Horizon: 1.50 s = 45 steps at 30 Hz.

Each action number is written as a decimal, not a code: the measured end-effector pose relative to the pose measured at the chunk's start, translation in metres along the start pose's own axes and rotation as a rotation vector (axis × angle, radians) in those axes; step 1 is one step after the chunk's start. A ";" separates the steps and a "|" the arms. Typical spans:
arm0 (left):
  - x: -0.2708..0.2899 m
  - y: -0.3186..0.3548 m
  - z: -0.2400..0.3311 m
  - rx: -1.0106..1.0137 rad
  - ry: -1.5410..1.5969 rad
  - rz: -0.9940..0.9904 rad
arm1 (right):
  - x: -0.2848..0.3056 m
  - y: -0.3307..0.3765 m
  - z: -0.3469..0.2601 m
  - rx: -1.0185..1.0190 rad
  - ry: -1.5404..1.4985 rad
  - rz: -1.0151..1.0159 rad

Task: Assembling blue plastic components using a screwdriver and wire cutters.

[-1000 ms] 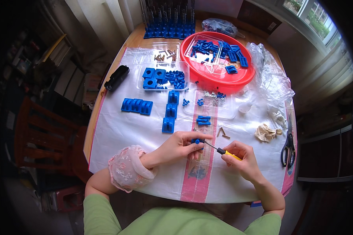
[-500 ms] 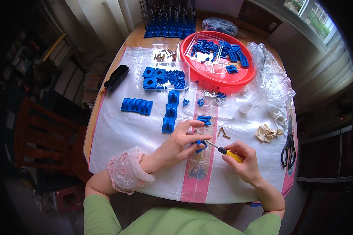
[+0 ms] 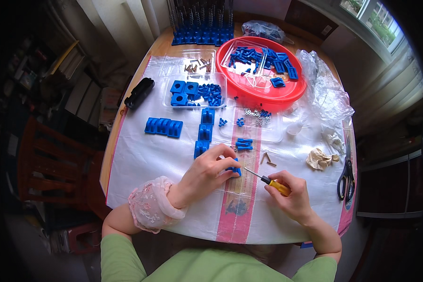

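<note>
My left hand (image 3: 209,169) is closed round a blue plastic part (image 3: 235,172), whose left side my fingers hide. A yellow-handled screwdriver (image 3: 278,187) with a black collar is gripped in my right hand (image 3: 291,195). Its thin metal shaft points left, the tip just to the right of the blue part and apparently apart from it. Beyond my left hand lie small blue pins (image 3: 244,144), and to their right a few brass-coloured pins (image 3: 266,160). Blue square blocks (image 3: 205,132) stand in a column past my left fingers.
A clear container (image 3: 195,92) holds blue parts. Behind it, a red basin (image 3: 268,89) carries more. White nuts (image 3: 257,115) lie on a clear lid. Scissors (image 3: 346,181), crumpled paper (image 3: 321,160) and plastic bags (image 3: 324,89) line the right. A black case (image 3: 139,93) sits left.
My left fingers have drawn back left and turned the blue part, now closing more tightly over it. The screwdriver tip has shifted slightly left, while the right hand has barely moved.
</note>
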<state>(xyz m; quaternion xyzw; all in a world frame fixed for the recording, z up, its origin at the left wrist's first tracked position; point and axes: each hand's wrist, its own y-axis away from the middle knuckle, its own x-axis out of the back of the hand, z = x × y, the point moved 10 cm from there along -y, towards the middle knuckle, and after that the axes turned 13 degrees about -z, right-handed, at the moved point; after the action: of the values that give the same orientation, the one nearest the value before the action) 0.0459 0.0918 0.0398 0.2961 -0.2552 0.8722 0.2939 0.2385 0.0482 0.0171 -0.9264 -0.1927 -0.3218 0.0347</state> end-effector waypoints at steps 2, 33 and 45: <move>0.003 0.000 0.003 0.001 -0.076 0.015 | 0.002 -0.001 -0.001 0.003 0.033 0.010; -0.013 0.006 -0.004 0.084 0.005 -0.081 | -0.001 -0.003 -0.012 0.099 0.163 -0.007; -0.012 0.005 -0.003 0.057 -0.004 -0.117 | -0.001 -0.004 -0.023 0.181 0.239 -0.007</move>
<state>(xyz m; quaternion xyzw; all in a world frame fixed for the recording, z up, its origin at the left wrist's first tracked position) 0.0492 0.0854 0.0283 0.3205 -0.2131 0.8599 0.3353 0.2235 0.0470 0.0343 -0.8739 -0.2185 -0.4111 0.1398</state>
